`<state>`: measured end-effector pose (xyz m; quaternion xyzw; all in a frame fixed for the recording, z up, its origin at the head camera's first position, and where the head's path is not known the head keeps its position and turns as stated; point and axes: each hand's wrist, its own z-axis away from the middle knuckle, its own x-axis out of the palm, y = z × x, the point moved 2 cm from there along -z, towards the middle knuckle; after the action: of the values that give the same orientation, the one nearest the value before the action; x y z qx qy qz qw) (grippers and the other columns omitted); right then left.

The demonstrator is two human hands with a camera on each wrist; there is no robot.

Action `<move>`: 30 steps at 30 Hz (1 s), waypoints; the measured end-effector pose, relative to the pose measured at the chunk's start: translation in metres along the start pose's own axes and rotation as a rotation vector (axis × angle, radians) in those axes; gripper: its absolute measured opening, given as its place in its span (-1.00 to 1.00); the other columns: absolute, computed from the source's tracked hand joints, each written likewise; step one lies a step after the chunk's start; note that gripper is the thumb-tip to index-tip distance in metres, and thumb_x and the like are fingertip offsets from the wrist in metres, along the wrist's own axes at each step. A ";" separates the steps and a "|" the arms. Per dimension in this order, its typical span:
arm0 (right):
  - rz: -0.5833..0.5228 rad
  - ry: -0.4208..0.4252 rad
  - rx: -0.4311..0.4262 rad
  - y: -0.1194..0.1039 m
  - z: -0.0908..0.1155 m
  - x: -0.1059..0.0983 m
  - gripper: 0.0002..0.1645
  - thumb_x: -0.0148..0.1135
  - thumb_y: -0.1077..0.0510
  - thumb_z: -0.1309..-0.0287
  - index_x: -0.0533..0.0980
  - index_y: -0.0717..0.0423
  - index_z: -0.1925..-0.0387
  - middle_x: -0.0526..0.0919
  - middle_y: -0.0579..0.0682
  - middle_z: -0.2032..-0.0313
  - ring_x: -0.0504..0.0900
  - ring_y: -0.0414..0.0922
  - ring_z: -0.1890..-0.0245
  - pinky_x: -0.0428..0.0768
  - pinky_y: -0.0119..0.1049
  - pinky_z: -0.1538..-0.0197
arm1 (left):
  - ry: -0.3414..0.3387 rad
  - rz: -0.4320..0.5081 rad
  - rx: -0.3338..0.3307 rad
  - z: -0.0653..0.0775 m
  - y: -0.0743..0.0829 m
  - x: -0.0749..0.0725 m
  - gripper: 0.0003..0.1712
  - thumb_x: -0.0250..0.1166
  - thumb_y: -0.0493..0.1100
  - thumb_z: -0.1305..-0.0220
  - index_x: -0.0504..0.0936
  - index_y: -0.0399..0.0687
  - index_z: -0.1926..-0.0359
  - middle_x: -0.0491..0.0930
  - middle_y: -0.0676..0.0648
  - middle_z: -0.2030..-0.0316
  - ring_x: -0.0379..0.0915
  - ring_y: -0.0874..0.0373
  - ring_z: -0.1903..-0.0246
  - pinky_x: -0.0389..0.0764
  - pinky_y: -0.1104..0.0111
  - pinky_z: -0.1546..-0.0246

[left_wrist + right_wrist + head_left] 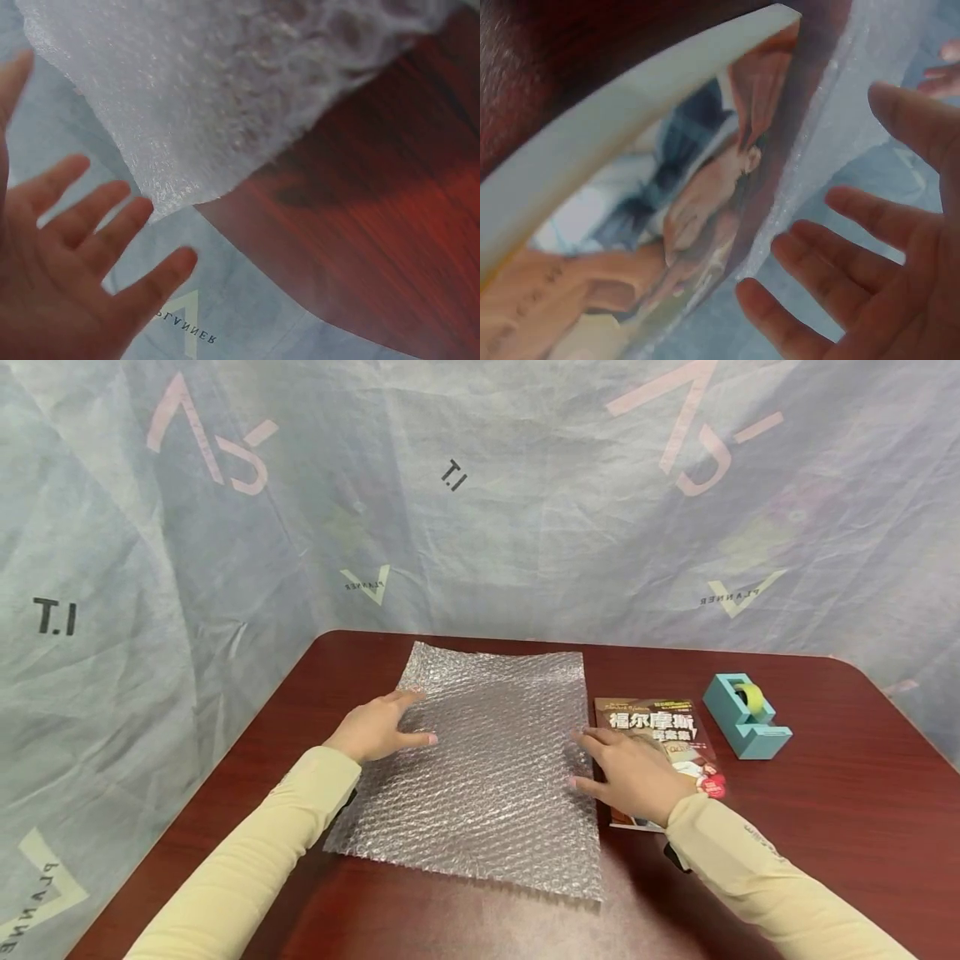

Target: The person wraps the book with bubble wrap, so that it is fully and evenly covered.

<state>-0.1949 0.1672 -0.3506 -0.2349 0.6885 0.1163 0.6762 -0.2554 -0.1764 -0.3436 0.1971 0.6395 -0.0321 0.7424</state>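
A sheet of bubble wrap (487,760) lies spread on the dark red table. Over its left edge is my left hand (378,727), fingers spread and nothing held; the left wrist view shows this hand (82,255) beside a corner of the bubble wrap (187,112). My right hand (633,772) hovers between the sheet's right edge and a book (652,714) with a colourful cover, hiding part of that cover. In the right wrist view the right hand's fingers (870,217) are apart and hold nothing, with the book (690,187) close by.
A light blue tape dispenser (738,718) with a yellow-green roll stands right of the book. The table (847,793) has rounded far corners. Grey printed cloth (480,510) hangs behind it and along the left side.
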 end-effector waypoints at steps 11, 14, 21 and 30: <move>-0.019 -0.068 -0.026 0.004 0.000 0.013 -0.21 0.32 -0.19 -0.31 0.44 0.20 -0.38 0.47 0.30 -0.32 0.54 0.28 -0.22 0.36 0.30 -0.30 | -0.217 -0.035 -0.018 0.004 0.000 0.011 0.25 0.50 0.32 -0.09 0.08 -0.03 -0.61 -0.02 -0.29 -0.57 0.02 -0.29 -0.49 0.26 -0.24 -0.33; -0.017 -0.070 -0.021 0.003 0.000 0.015 -0.22 0.32 -0.18 -0.31 0.45 0.20 -0.38 0.47 0.31 -0.32 0.51 0.27 -0.26 0.30 0.32 -0.33 | -0.224 -0.035 -0.035 0.005 -0.001 0.012 0.25 0.52 0.30 -0.08 0.08 -0.03 -0.61 -0.02 -0.29 -0.57 0.03 -0.30 -0.49 0.26 -0.24 -0.33; -0.020 -0.075 -0.019 0.000 0.000 0.016 -0.23 0.32 -0.15 -0.32 0.45 0.27 -0.36 0.47 0.34 -0.30 0.50 0.29 -0.26 0.45 0.23 -0.25 | -0.247 -0.043 -0.065 0.004 0.002 0.013 0.24 0.52 0.28 -0.09 0.08 -0.06 -0.61 -0.02 -0.30 -0.57 0.03 -0.30 -0.49 0.27 -0.23 -0.32; 0.016 -0.093 -0.001 -0.010 0.003 0.013 -0.24 0.30 -0.13 -0.34 0.44 0.30 -0.34 0.48 0.35 -0.28 0.50 0.34 -0.23 0.47 0.25 -0.21 | -0.264 -0.061 -0.071 0.004 0.003 0.009 0.22 0.52 0.26 -0.11 0.09 -0.06 -0.61 -0.02 -0.29 -0.57 0.04 -0.29 -0.49 0.29 -0.22 -0.32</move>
<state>-0.1868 0.1577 -0.3618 -0.2242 0.6581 0.1328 0.7064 -0.2494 -0.1725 -0.3512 0.1453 0.5427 -0.0574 0.8253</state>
